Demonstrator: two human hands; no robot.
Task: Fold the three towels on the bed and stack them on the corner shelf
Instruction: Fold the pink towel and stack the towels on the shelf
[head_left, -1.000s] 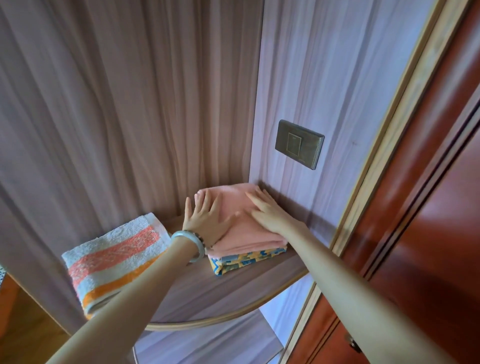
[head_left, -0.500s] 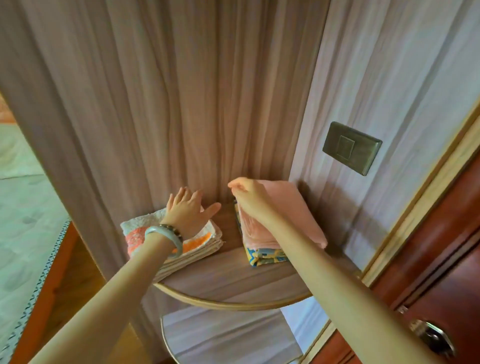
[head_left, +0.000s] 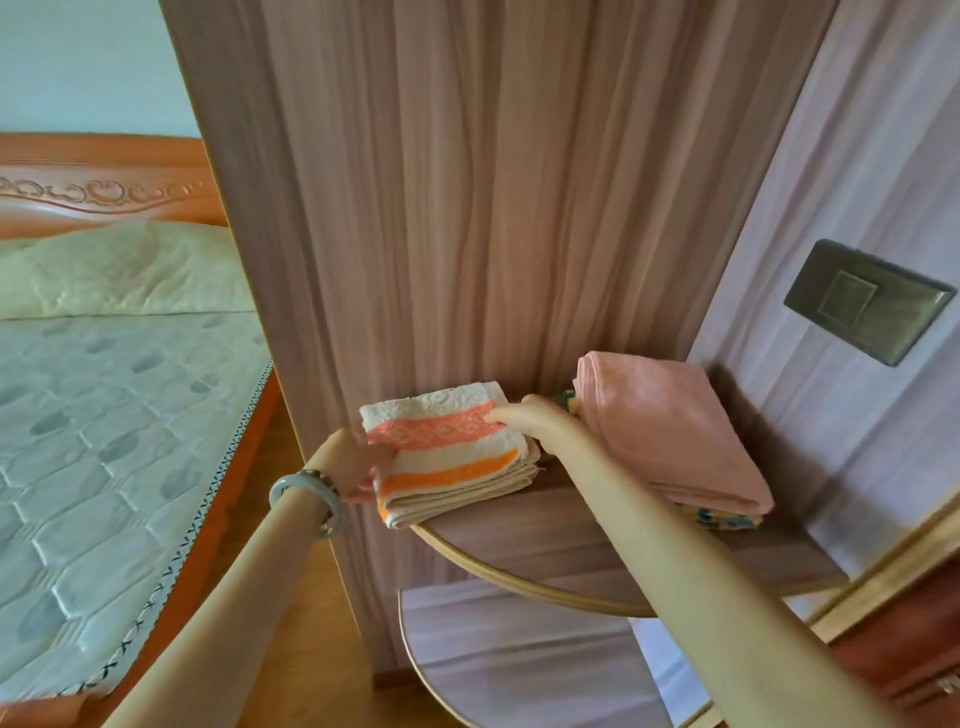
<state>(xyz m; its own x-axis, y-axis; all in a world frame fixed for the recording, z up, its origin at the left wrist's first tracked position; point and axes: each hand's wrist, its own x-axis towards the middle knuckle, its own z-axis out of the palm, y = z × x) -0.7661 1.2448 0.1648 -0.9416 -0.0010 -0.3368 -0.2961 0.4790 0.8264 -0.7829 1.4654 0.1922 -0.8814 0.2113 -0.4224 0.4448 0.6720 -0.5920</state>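
A folded white towel with pink and orange stripes (head_left: 452, 447) lies at the left end of the rounded corner shelf (head_left: 545, 540). My left hand (head_left: 353, 462) grips its left edge, fingers partly under it. My right hand (head_left: 524, 415) pinches its right edge near the pink stripe. To the right, a folded pink towel (head_left: 670, 426) rests on a blue and yellow patterned towel (head_left: 722, 519), of which only edges show.
A bed (head_left: 104, 415) with a quilted mattress and carved wooden headboard fills the left. A lower shelf (head_left: 509, 654) sits under the corner shelf. A metal wall switch (head_left: 867, 301) is on the right wall above a red-brown wooden door (head_left: 893, 665).
My right hand left the pink towel and moved left onto the striped towel. My left hand shifted from its top to its left edge. The view swung left, bringing the bed in.
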